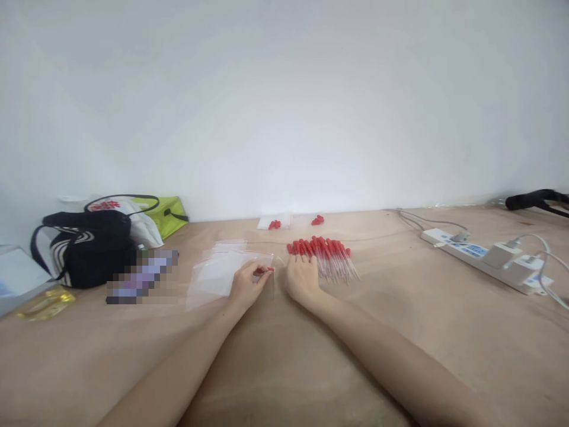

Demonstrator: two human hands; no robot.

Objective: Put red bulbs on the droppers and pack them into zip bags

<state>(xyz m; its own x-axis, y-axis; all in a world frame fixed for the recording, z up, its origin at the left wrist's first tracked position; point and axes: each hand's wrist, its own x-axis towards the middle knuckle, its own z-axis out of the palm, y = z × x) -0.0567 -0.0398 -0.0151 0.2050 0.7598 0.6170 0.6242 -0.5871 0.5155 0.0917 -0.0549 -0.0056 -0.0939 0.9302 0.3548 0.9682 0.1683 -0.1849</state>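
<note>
My left hand (247,283) is closed in a pinch on a dropper with a red bulb (265,271); a faint clear tube seems to hang below it. My right hand (303,279) rests palm down at the left end of a pile of droppers (328,255) with red bulbs and clear thin tubes. Its fingers bend over the bulbs and look closed, and whatever lies under them is hidden. Clear zip bags (212,276) with thin red seal lines lie overlapping beside and partly behind my left hand.
Two small clear bags (267,222) with red pieces (317,220) lie by the wall. A white power strip (471,252) with plugs and cables stands right. At left are a black bag (91,252), a green bag (171,216), a blurred-out flat object (144,277) and yellow tape (47,303).
</note>
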